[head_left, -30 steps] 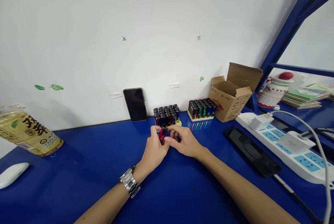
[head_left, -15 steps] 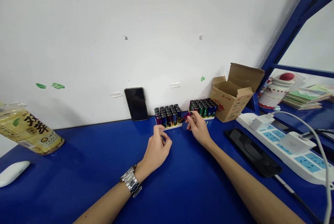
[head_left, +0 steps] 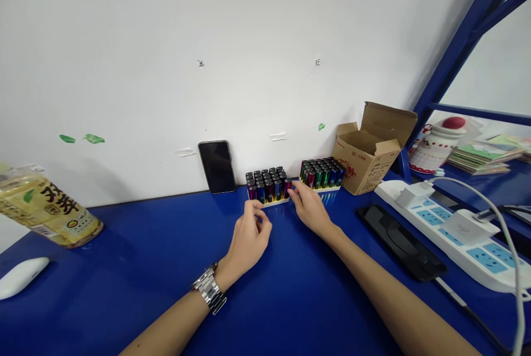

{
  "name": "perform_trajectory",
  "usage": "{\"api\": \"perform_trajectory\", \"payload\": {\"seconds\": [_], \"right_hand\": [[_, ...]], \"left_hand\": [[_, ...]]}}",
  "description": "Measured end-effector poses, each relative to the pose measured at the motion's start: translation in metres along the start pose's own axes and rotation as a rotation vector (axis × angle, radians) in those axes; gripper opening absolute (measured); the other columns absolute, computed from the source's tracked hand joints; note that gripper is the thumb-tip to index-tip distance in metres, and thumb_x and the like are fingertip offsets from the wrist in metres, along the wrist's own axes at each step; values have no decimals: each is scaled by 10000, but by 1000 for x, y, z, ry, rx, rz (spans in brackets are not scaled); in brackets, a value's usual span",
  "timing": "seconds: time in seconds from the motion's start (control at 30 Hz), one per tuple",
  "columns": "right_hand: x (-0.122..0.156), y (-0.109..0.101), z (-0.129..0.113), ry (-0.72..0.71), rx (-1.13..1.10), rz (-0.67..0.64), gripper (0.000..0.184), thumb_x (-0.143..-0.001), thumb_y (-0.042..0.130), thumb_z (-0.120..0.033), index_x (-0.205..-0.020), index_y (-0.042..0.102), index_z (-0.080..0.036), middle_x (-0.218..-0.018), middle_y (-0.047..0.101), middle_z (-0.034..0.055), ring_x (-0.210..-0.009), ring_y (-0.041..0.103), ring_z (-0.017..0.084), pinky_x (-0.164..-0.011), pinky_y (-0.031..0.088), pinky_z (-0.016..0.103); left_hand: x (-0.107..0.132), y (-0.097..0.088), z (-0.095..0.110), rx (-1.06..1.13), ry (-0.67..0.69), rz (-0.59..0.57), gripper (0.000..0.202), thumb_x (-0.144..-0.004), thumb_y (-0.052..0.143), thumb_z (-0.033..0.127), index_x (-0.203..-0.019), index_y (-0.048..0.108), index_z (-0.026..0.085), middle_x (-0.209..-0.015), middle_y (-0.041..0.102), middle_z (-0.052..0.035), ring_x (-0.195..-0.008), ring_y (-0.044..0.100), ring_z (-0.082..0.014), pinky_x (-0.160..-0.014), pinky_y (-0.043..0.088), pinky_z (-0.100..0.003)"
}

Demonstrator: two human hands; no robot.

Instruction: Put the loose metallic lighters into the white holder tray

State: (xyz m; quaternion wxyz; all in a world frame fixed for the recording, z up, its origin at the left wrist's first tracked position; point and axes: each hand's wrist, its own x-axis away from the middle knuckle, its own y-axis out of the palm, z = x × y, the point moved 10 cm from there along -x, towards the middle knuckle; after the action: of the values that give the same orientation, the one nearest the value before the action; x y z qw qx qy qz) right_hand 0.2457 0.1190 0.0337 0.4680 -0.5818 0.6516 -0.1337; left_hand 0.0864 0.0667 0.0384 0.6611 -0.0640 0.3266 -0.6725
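Observation:
My right hand (head_left: 310, 208) reaches to the right end of the near tray of lighters (head_left: 266, 184). Its fingertips pinch a pink lighter (head_left: 286, 185) that stands upright at that tray's corner. My left hand (head_left: 249, 234), with a silver watch (head_left: 208, 288) on the wrist, rests on the blue table (head_left: 145, 267) just in front of the tray. Its fingers are curled, thumb against forefinger, with nothing visible in them. A second tray of lighters (head_left: 322, 172) stands to the right, close to my right hand.
A dark phone (head_left: 216, 167) leans on the wall left of the trays. An open cardboard box (head_left: 371, 151) stands at the right. A flat black phone (head_left: 400, 240) and a white power strip (head_left: 452, 229) lie further right. A tea bottle (head_left: 45, 209) and white mouse (head_left: 20, 276) lie far left.
Both hands held the pink lighter together in front of the tray. My right hand then carried it right and back, and now sets it at the tray's right end. My left hand stayed put, curled.

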Motion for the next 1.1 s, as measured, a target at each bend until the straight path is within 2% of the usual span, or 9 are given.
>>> {"api": "perform_trajectory", "payload": {"seconds": [0.1, 0.23, 0.4, 0.53, 0.6, 0.7, 0.77, 0.87, 1.1], "right_hand": [[1, 6, 0, 6, -5, -21, 310, -958, 361, -349, -1181, 488, -175, -875, 607, 79, -769, 588, 205, -706, 432, 298], [1, 10, 3, 58, -31, -56, 298, -960, 349, -321, -1184, 474, -170, -916, 621, 86, -780, 599, 198, -724, 433, 301], [0, 9, 4, 92, -67, -85, 296, -953, 345, -310, -1181, 476, -174, -954, 630, 89, -833, 606, 206, -755, 432, 314], [0, 10, 6, 111, -106, -101, 323, -931, 346, -289, -1210, 463, -175, -950, 624, 81, -822, 597, 212, -755, 442, 335], [0, 10, 7, 108, -126, -97, 365, -897, 363, -246, -1244, 446, -173, -998, 608, 90, -830, 589, 211, -780, 448, 352], [1, 11, 5, 72, -162, -85, 527, -820, 394, -175, -1347, 369, -174, -1218, 525, 130, -936, 570, 217, -864, 441, 386], [2, 15, 1, 24, -178, -116, 652, -777, 410, -151, -1417, 288, -172, -1351, 434, 147, -1087, 518, 242, -951, 398, 420], [4, 22, -1, -2, -192, -187, 744, -741, 432, -148, -1458, 233, -168, -1342, 454, 146, -1199, 445, 274, -1023, 324, 465], [2, 12, 3, 66, -297, -139, 736, -632, 489, -119, -1350, 344, -191, -1129, 554, 102, -1038, 531, 242, -889, 417, 393]], "left_hand": [[-9, -27, -5, 69, 0, 199, 111, -825, 464, 262, -903, 396, 222, -744, 561, 29, -603, 587, -123, -532, 428, -236], [-39, -74, -34, 194, -79, 424, 50, -809, 436, 224, -852, 413, 214, -879, 589, 15, -509, 572, -76, -514, 436, -230], [-83, -118, -58, 330, -151, 501, 139, -724, 460, 176, -842, 396, 214, -1073, 580, -6, -330, 433, -20, -363, 355, -218], [-83, -137, -50, 380, -80, 629, 150, -706, 461, 169, -843, 415, 210, -1058, 601, -8, -351, 448, -30, -395, 388, -225], [-72, -131, -46, 304, -85, 663, 93, -748, 466, 212, -837, 441, 210, -966, 629, -1, -428, 526, -69, -494, 454, -253], [-57, -94, -47, 137, -182, 517, 130, -816, 461, 303, -891, 523, 216, -957, 663, -31, -834, 662, -203, -784, 502, -357], [-49, -60, -53, 97, -263, 358, 271, -869, 414, 376, -1039, 554, 219, -1115, 653, -72, -1094, 591, -261, -946, 436, -431], [-42, -25, -58, 172, -317, 235, 482, -926, 285, 466, -1284, 461, 196, -1388, 498, -107, -1291, 446, -250, -1068, 339, -419], [-36, -15, -49, 158, -268, 158, 514, -922, 311, 497, -1313, 470, 204, -1411, 480, -105, -1344, 382, -253, -1099, 292, -435]]}}
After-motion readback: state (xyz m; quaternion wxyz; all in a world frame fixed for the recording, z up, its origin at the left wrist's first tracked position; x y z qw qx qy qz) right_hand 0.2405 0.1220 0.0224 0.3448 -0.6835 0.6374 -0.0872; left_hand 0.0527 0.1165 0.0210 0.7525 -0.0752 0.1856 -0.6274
